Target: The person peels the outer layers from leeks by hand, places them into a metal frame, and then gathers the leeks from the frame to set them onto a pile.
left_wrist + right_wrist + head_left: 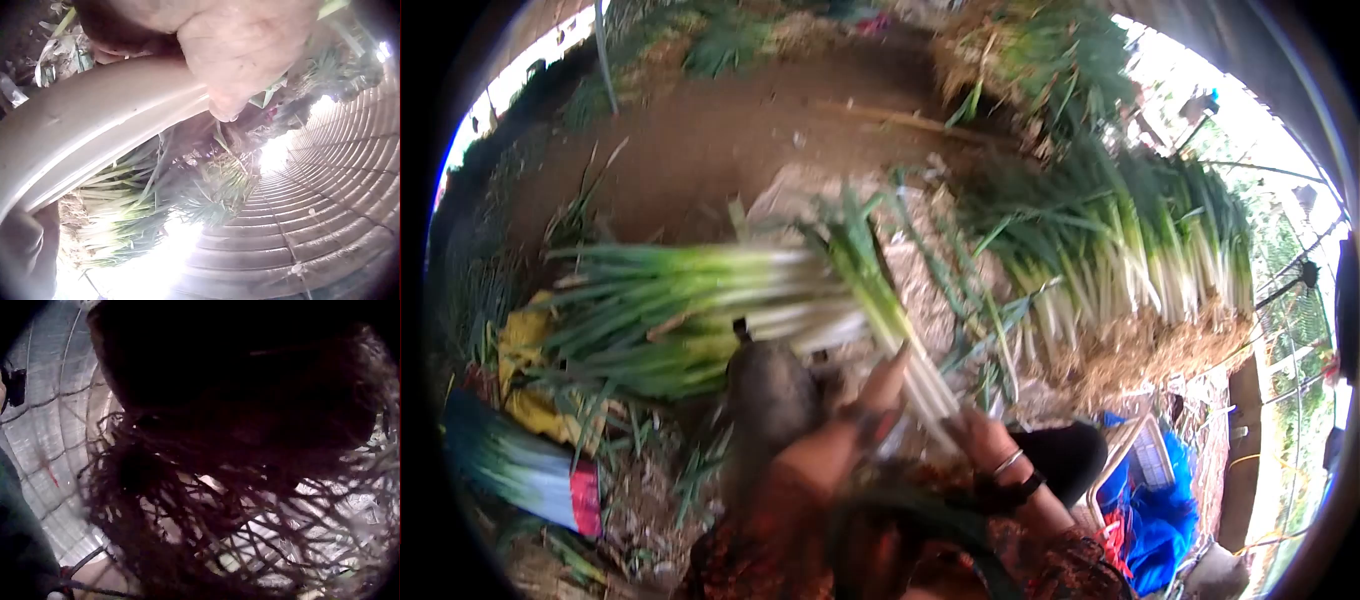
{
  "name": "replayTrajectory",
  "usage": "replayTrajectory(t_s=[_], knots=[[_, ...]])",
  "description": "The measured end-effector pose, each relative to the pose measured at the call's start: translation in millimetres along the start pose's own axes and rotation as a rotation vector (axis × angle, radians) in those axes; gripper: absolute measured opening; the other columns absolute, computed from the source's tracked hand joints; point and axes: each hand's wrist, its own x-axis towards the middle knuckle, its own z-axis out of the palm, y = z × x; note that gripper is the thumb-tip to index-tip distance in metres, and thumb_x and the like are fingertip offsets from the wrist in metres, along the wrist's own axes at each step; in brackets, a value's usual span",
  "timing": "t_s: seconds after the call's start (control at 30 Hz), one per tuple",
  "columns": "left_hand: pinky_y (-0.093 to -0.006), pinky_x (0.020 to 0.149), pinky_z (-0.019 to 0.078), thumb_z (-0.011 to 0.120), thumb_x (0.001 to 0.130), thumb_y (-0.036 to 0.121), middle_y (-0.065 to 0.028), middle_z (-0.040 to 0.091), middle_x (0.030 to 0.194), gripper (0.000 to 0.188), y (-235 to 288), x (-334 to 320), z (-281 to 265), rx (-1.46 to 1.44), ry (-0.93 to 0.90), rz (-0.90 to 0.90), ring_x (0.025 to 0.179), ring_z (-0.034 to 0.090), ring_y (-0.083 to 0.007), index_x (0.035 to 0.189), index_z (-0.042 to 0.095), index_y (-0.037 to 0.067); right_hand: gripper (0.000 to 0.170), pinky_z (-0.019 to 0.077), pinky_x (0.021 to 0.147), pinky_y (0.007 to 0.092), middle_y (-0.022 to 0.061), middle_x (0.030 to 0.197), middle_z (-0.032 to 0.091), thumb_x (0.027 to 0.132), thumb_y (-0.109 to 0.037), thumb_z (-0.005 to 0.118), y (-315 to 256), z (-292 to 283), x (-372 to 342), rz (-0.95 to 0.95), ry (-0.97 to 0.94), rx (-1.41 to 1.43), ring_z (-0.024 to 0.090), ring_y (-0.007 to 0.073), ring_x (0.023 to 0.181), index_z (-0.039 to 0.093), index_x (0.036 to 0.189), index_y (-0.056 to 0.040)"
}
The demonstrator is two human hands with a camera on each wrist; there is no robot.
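A few long green onions [890, 320] slant across the middle of the head view, leaves up and away, white ends toward me. My left hand [875, 395] holds them partway along their pale stalks. In the left wrist view its fingers [244, 56] close round the white stalks [106, 119]. My right hand [985, 440] grips the lower white end. Seen from the right wrist, that hand [237, 394] is very dark, with a tangle of stringy roots [156, 512] below it. A pile of green onions [740, 290] lies just left of the held ones.
A thick row of green onions with matted roots [1160, 340] stands at the right. A light crate [1115, 460] and blue plastic [1170, 510] sit near my right knee. Another bundle [525, 465] lies lower left; more plants [1040, 70] are heaped at the back.
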Motion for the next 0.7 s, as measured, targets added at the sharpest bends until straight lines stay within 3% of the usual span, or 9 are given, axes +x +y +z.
replayTrajectory(t_s=[0.07,0.1,0.2,0.3,0.4,0.5,0.6,0.7], knots=[[-0.0346,0.076,0.0486,0.057,0.089,0.057,-0.0112,0.063,0.095,0.063,-4,6,-10,0.116,0.068,-0.044,0.084,0.061,-0.0215,0.112,0.057,-0.002,0.038,0.0501,0.065,0.038,0.0167,0.08,0.064,0.093,-0.032,0.059,-18,-43,5,0.282,-0.066,0.329,0.065,0.0283,0.074,0.056,0.116,-0.0014],[-0.0352,0.074,0.0493,0.057,0.089,0.058,-0.0112,0.064,0.094,0.065,-3,11,-13,0.152,0.066,-0.058,0.083,0.062,-0.0216,0.112,0.056,-0.002,0.042,0.0503,0.066,0.0359,0.0171,0.083,0.065,0.092,-0.032,0.06,-25,-67,10,0.634,-0.203,0.702,0.065,0.0265,0.076,0.055,0.118,0.0007],[-0.0362,0.073,0.0523,0.06,0.089,0.054,-0.0124,0.065,0.096,0.059,-7,4,-1,0.007,-0.011,-0.005,0.081,0.064,-0.0222,0.113,0.055,0.0,0.055,0.0505,0.073,0.0371,0.0214,0.089,0.066,0.087,-0.039,0.066,-33,-100,7,0.602,-0.14,0.93,0.067,0.0283,0.083,0.053,0.117,0.0047],[-0.0442,0.077,0.0562,0.062,0.091,0.045,-0.0132,0.065,0.101,0.049,14,-16,27,-0.156,-0.058,0.03,0.092,0.067,-0.0266,0.118,0.05,0.007,0.077,0.0516,0.077,0.0386,0.0241,0.098,0.064,0.079,-0.045,0.073,-46,-115,22,0.657,-0.328,0.675,0.067,0.0312,0.09,0.042,0.129,0.0039],[-0.044,0.077,0.0569,0.061,0.092,0.042,-0.0139,0.064,0.104,0.044,8,-9,21,-0.142,-0.065,0.038,0.095,0.066,-0.0277,0.116,0.051,0.005,0.083,0.0514,0.081,0.0393,0.0255,0.103,0.063,0.076,-0.042,0.076,-55,-105,36,0.778,-0.452,0.673,0.066,0.0322,0.095,0.038,0.134,0.0031],[-0.0431,0.079,0.0571,0.061,0.092,0.039,-0.0141,0.064,0.105,0.044,10,-9,23,-0.142,-0.064,0.041,0.096,0.066,-0.0277,0.115,0.052,0.003,0.084,0.0501,0.084,0.0371,0.022,0.106,0.064,0.075,-0.038,0.079,-54,-86,33,0.705,-0.412,0.926,0.065,0.0273,0.098,0.038,0.136,0.0022],[-0.043,0.081,0.0569,0.06,0.093,0.035,-0.0143,0.064,0.106,0.042,16,-14,20,-0.108,-0.102,0.028,0.097,0.066,-0.0274,0.114,0.053,0.0,0.071,0.0485,0.085,0.0348,0.0172,0.108,0.062,0.077,-0.03,0.078,-43,-93,28,0.549,-0.325,1.179,0.061,0.0217,0.098,0.044,0.127,0.0057],[-0.0434,0.082,0.0566,0.058,0.094,0.031,-0.0146,0.064,0.107,0.039,19,-20,21,-0.118,-0.128,-0.018,0.098,0.065,-0.0272,0.115,0.053,-0.002,0.069,0.0458,0.088,0.0318,0.0103,0.112,0.06,0.078,-0.024,0.077,-35,-83,14,0.553,-0.307,1.497,0.056,0.0159,0.1,0.043,0.13,0.0054]])
